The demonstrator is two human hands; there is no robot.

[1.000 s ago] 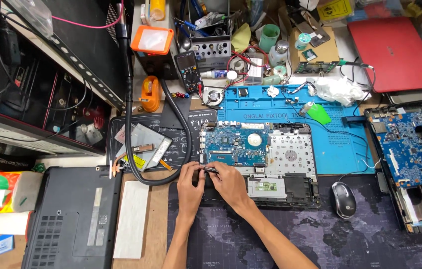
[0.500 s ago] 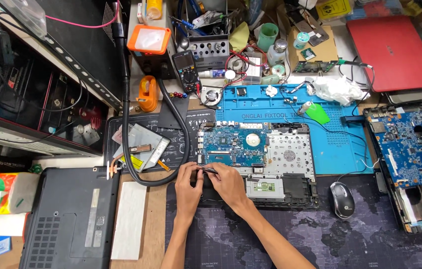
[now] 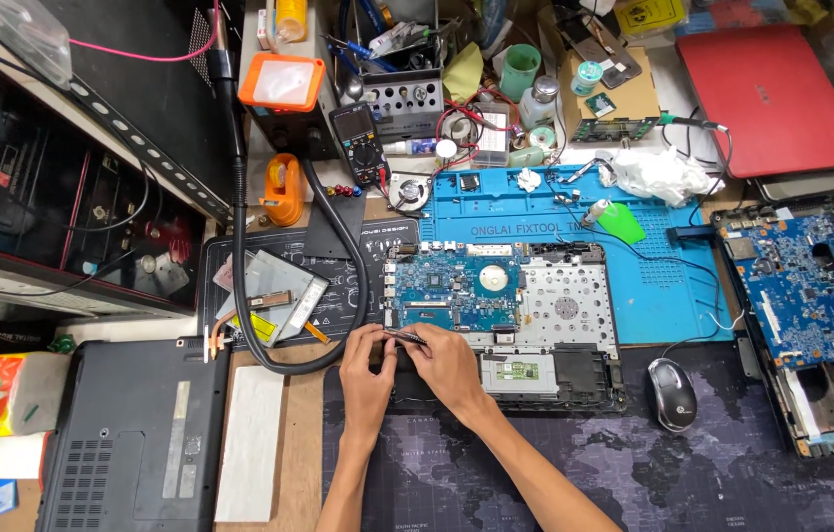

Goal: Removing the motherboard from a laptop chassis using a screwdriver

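Your left hand [image 3: 367,369] and your right hand [image 3: 441,363] meet at the front left corner of the opened laptop base [image 3: 574,379], which lies on the dark desk mat [image 3: 633,473] just below the blue repair mat [image 3: 545,212]. Between them you hold a small, thin dark part [image 3: 405,337], roughly level and pointing left to right. The fingers of both hands are curled in and pinched on it, the left at its left end and the right at its right end; what kind of part it is I cannot tell, as it is too small and mostly covered by your fingertips. It hovers right at the lower left edge of the blue motherboard [image 3: 454,288] that sits in the left half of the base, with the perforated metal plate [image 3: 565,300] beside that on the right.

Just left of your left hand a thick black hose [image 3: 358,286] loops over the wooden bench and runs up towards the orange-faced box [image 3: 282,81]. Inside that loop lies a silver drive caddy [image 3: 274,294]. Farther left sits a closed black laptop [image 3: 136,433], bottom side up, with a white strip [image 3: 251,443] next to it. To the right of the base rests a black mouse [image 3: 674,393], and beyond it another bare blue board [image 3: 806,286] in its own case. A red laptop [image 3: 767,99] lies shut at the top right, and a multimeter [image 3: 358,138] stands above the mats.
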